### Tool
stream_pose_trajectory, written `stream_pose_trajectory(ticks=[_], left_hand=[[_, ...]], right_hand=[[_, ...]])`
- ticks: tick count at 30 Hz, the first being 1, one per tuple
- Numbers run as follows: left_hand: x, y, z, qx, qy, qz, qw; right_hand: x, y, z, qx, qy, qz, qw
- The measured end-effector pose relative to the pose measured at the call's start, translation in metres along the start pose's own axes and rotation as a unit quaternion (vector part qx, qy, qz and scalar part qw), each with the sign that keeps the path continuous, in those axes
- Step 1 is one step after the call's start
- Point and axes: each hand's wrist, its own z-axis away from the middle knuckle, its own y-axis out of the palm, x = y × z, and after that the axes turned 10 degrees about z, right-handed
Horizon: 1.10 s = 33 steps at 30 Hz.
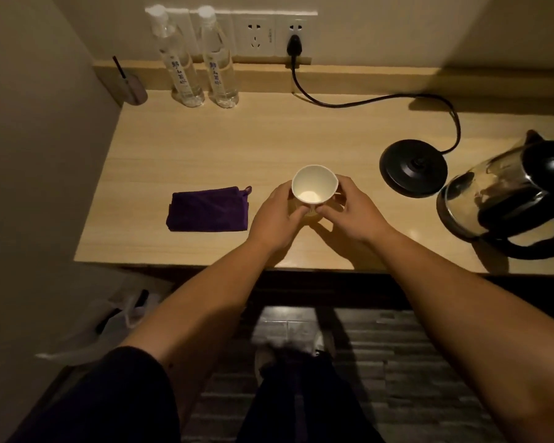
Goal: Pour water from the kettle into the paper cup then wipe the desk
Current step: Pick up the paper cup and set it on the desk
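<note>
Folded purple cloth [208,209] left, unused. Left hand [275,215] and right hand [349,209] cupped around empty white paper cup [314,187], near centre of wooden desk [205,148]. Glass kettle [506,199] right, off black base [413,167]. Pouring, wiping outstanding.

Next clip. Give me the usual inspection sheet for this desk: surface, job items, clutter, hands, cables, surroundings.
Surface: wooden desk, dimly lit; no spill seen.
Job's things: paper cup upright at front centre, looks empty; glass kettle at right, off its base, beside it; folded purple cloth left of the cup.
Clutter: two sealed water bottles at the back; a small grey holder with a dark stick in the back left corner.
Hands: left hand and right hand both cupped around the paper cup.
Cables: black cord runs from the wall socket to the base, lying on the desk.
Surroundings: white plastic bag on the floor at left.
</note>
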Motion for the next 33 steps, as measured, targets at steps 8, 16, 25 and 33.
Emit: stream_pose_trajectory(ticks=[8, 16, 25, 33], left_hand=[[0.007, 0.029, 0.011, -0.003, 0.014, 0.005, 1.000], [0.012, 0.024, 0.009, -0.012, 0.018, -0.005, 1.000], [0.024, 0.021, 0.010, 0.022, 0.024, -0.051, 0.998], [0.035, 0.022, 0.014, 0.044, 0.006, -0.317, 0.947]], right_hand=[[-0.022, 0.002, 0.017, -0.011, 0.015, -0.013, 1.000], [-0.019, 0.005, 0.010, -0.004, 0.017, -0.009, 1.000], [-0.022, 0.000, 0.012, 0.018, 0.021, 0.014, 1.000], [-0.029, -0.028, 0.032, -0.012, 0.006, 0.131, 0.991]])
